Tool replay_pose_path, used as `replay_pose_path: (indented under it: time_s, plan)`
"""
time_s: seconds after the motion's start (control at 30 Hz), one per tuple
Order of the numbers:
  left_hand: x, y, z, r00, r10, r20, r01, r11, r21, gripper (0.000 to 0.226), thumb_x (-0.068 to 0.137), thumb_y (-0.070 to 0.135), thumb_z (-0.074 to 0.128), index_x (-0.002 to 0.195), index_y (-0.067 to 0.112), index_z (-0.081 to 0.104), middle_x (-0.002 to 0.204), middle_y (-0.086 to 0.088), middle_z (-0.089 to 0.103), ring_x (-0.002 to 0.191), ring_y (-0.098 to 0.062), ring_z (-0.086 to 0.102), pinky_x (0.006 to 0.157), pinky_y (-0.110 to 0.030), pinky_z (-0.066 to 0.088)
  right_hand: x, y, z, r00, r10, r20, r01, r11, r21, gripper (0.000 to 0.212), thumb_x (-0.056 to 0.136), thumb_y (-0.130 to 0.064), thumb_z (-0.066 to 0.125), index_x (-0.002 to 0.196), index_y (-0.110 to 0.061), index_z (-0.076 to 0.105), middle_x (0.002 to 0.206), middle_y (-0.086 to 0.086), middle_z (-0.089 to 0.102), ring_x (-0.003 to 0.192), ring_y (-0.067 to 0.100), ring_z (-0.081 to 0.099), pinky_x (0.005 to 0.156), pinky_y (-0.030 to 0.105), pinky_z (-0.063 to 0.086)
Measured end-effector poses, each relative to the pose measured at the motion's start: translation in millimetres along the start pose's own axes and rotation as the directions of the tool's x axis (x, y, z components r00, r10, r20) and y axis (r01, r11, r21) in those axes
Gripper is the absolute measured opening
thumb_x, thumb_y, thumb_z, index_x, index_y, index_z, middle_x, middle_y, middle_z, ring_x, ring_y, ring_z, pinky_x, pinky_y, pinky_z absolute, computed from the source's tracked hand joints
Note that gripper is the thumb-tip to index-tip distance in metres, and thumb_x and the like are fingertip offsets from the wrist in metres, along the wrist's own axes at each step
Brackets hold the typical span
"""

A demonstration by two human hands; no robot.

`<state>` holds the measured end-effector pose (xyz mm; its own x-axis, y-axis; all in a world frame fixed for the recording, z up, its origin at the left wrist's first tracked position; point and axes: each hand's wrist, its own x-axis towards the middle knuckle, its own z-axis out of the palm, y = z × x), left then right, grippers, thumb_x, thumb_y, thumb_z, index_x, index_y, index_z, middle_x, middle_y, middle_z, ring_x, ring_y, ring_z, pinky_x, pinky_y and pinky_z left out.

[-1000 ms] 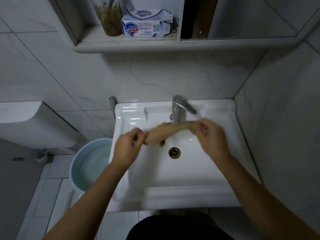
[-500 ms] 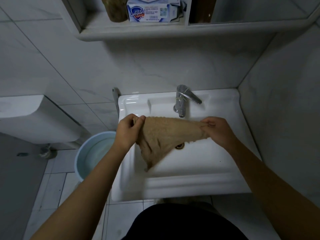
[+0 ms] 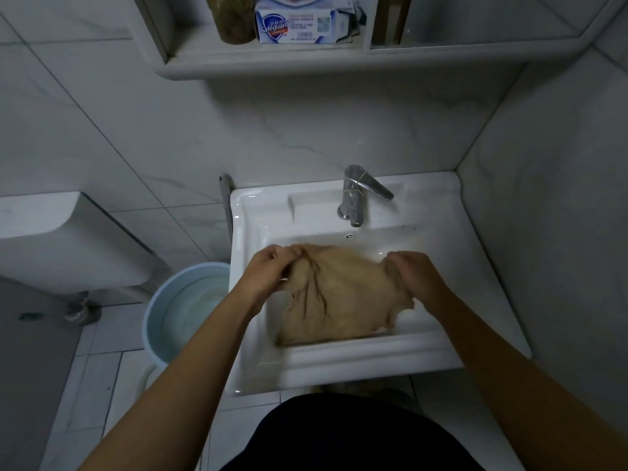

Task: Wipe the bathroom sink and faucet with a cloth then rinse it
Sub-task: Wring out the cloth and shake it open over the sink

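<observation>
A tan cloth hangs spread out over the basin of the white sink, its lower edge reaching the front wall of the basin. My left hand grips its upper left corner. My right hand pinches its upper right corner. The chrome faucet stands at the back of the sink, a thin band round its body and its lever pointing right. No water runs from the spout. The cloth hides the drain.
A pale blue bucket holding water stands on the floor left of the sink. A toilet tank is at the far left. Above, a shelf carries a Safeguard soap box and a cup. A tiled wall closes the right side.
The cloth was a twisted roll between both hands a second ago. It has opened out and now hangs wide and lower in the basin. The view has tipped further down.
</observation>
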<state>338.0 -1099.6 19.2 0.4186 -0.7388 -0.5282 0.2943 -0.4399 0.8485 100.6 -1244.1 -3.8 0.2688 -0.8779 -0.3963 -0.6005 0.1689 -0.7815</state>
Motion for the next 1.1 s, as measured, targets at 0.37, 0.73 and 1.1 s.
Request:
replay_pose_path:
  time_s: [0.37,0.73,1.1]
  plan:
    - [-12.3,-4.1,-8.3,0.983,0.116,-0.141,-0.121,0.992,-0.030,0.014,0.093,0.018,0.068,0.096,0.005,0.072,0.083,-0.011,0.072,0.074,-0.022,0.068,0.057,-0.028,0.057,-11.8,24.3,-20.8,0.996,-0.068,0.054,0.080,0.961,-0.265,0.016,0.092,-0.011,0.063,0.081,-0.003,0.071,0.071,0.012,0.065,0.066,0.024,0.062,0.061,0.025,0.048]
    - [-50.1,-6.6,68.2,0.947,0.301,-0.112,-0.292,0.952,0.088,0.015,0.090,0.017,0.073,0.101,0.007,0.071,0.089,-0.006,0.073,0.082,-0.017,0.067,0.080,-0.037,0.057,-52.4,-61.7,5.0,0.935,0.009,0.354,-0.170,0.889,0.426,0.014,0.093,-0.007,0.062,0.099,0.001,0.071,0.087,0.016,0.072,0.073,0.024,0.073,0.061,0.030,0.062]
    - [-92.7,-29.2,78.3,0.915,0.164,-0.368,-0.191,0.981,-0.037,0.012,0.088,0.015,0.061,0.094,0.007,0.068,0.098,-0.030,0.067,0.086,-0.030,0.064,0.084,-0.050,0.054,-18.2,-33.7,-1.0,0.846,-0.158,0.509,0.120,0.987,0.106,0.024,0.087,-0.015,0.070,0.111,-0.018,0.069,0.109,0.003,0.072,0.099,0.019,0.070,0.080,0.033,0.059]
